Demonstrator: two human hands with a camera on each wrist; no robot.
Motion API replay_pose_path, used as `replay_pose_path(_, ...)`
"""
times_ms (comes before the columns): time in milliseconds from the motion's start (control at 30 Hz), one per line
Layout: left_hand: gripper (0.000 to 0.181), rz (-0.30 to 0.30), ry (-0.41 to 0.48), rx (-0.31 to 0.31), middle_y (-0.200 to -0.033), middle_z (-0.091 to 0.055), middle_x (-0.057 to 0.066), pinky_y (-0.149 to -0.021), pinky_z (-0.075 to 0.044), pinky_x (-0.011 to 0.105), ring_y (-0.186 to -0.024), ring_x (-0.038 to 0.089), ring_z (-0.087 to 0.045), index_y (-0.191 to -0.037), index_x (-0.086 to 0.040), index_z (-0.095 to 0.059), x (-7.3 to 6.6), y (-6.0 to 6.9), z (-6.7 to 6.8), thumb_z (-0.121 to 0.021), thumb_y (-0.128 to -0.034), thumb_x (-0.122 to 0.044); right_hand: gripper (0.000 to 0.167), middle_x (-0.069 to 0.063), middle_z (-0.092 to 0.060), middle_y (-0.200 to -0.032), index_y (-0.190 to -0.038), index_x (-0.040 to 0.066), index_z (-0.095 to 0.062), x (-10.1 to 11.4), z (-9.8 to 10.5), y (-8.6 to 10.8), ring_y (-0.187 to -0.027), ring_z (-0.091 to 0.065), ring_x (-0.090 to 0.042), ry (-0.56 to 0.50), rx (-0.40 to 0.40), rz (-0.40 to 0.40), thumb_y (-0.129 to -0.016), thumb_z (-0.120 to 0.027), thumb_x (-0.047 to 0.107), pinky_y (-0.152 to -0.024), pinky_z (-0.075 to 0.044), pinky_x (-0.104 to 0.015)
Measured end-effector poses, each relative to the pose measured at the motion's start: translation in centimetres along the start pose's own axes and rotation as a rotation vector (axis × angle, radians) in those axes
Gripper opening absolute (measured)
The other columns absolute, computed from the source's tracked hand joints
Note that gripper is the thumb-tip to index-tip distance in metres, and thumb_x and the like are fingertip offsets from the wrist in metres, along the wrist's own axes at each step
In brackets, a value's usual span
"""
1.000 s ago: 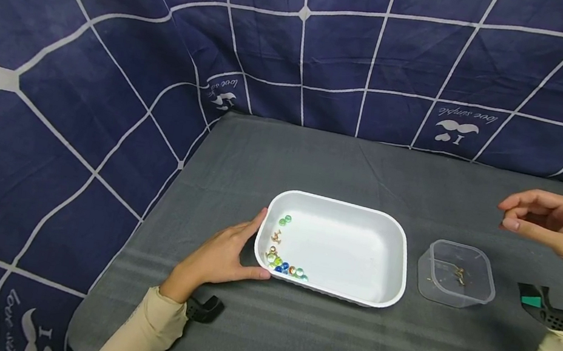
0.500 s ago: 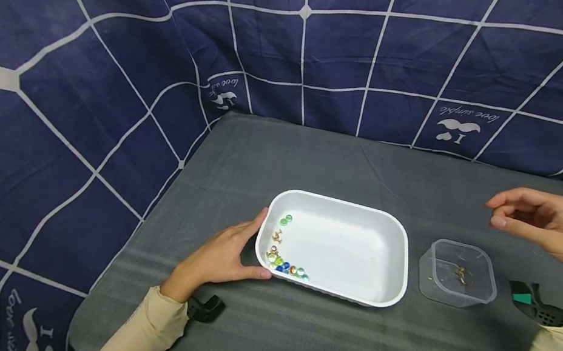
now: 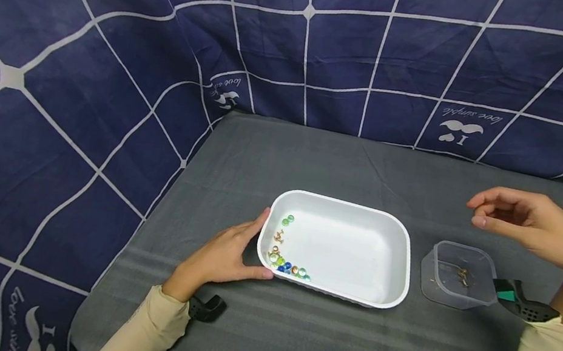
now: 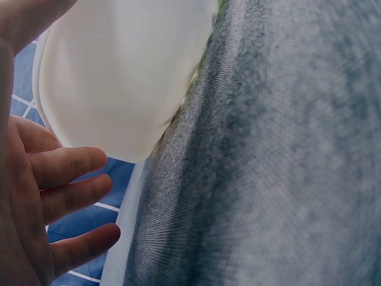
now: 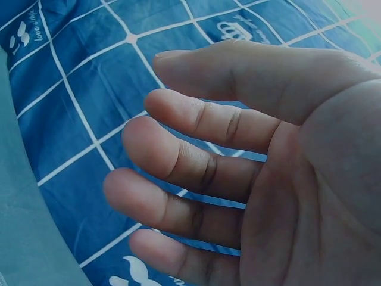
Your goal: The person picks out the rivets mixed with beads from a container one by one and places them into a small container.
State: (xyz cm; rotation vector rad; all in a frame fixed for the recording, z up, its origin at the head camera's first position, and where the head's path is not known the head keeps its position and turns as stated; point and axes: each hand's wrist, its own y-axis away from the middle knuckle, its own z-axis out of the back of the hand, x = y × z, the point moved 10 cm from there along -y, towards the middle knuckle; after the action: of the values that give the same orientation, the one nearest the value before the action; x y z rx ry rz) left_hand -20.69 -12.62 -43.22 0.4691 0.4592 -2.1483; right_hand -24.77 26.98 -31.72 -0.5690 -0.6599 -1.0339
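Note:
A white tray (image 3: 346,253) lies on the grey cloth. Glass marbles (image 3: 287,268) are gathered along its near left corner, with two green marbles (image 3: 288,220) farther up the left side. Small gold-coloured pieces (image 3: 279,236) lie between them. My left hand (image 3: 224,255) touches the tray's left end, its thumb by the near rim and its fingers along the side, fairly straight. My right hand (image 3: 523,223) hovers beyond a clear plastic box (image 3: 455,298), fingers loosely bent. In the right wrist view nothing sits between its fingers (image 5: 146,146). A few gold-coloured pieces (image 3: 462,276) lie in the box.
Grey cloth (image 3: 289,336) covers the surface under the tray and box. Behind and to the left hangs a dark blue sheet (image 3: 346,44) with a white grid. The box stands a short gap to the right of the tray.
My right hand has moved left, to above and beyond the clear box, and its wrist strap now overlaps the box's right edge. The left hand stays at the tray.

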Motion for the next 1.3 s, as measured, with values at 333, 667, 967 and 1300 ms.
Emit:
replay_pose_path(333,0.115,-0.006,-0.006,-0.001,-0.149,-0.044,0.021,-0.104,-0.042,0.048,-0.132,0.032,-0.048,-0.158,-0.004,-0.015,0.0,0.0,-0.1,-0.077,-0.0778,-0.059,0.022,-0.005,-0.067,-0.094,-0.111,0.007,-0.065,1.4,-1.0,-1.2,-0.082,-0.064,-0.012,-0.008,0.031,0.020,-0.091,-0.066,-0.004,-0.072,-0.050,-0.016)
replay_pose_path(667,0.115,-0.009,-0.011,-0.001,-0.149,-0.043,0.020,-0.106,-0.041,0.046,-0.133,0.031,-0.047,-0.158,-0.003,-0.015,-0.1,-0.1,-0.1,-0.077,-0.0779,-0.059,0.024,-0.005,-0.067,-0.096,-0.112,0.003,-0.064,2.5,-2.6,-2.5,-0.084,-0.063,-0.012,-0.081,0.077,0.075,-0.091,-0.065,-0.008,-0.073,-0.050,-0.017)
replay_pose_path(967,0.115,-0.025,-0.012,-0.005,-0.148,-0.044,0.021,-0.105,-0.042,0.046,-0.132,0.032,-0.048,-0.157,0.000,-0.016,-0.4,-0.1,0.0,-0.077,-0.0787,-0.059,0.021,-0.007,-0.066,-0.097,-0.113,0.002,-0.063,4.1,-4.3,-3.7,-0.085,-0.064,-0.014,-0.113,0.137,0.132,-0.093,-0.063,-0.005,-0.077,-0.052,-0.018)
replay_pose_path(1300,0.115,-0.026,-0.009,-0.009,-0.148,-0.044,0.022,-0.106,-0.041,0.046,-0.133,0.031,-0.047,-0.156,0.003,-0.017,-0.3,-0.1,0.0,-0.079,-0.0777,-0.056,0.019,-0.008,-0.067,-0.096,-0.113,0.001,-0.062,5.3,-5.9,-5.0,-0.084,-0.064,-0.015,-0.133,0.186,0.152,-0.094,-0.063,-0.002,-0.075,-0.053,-0.021)
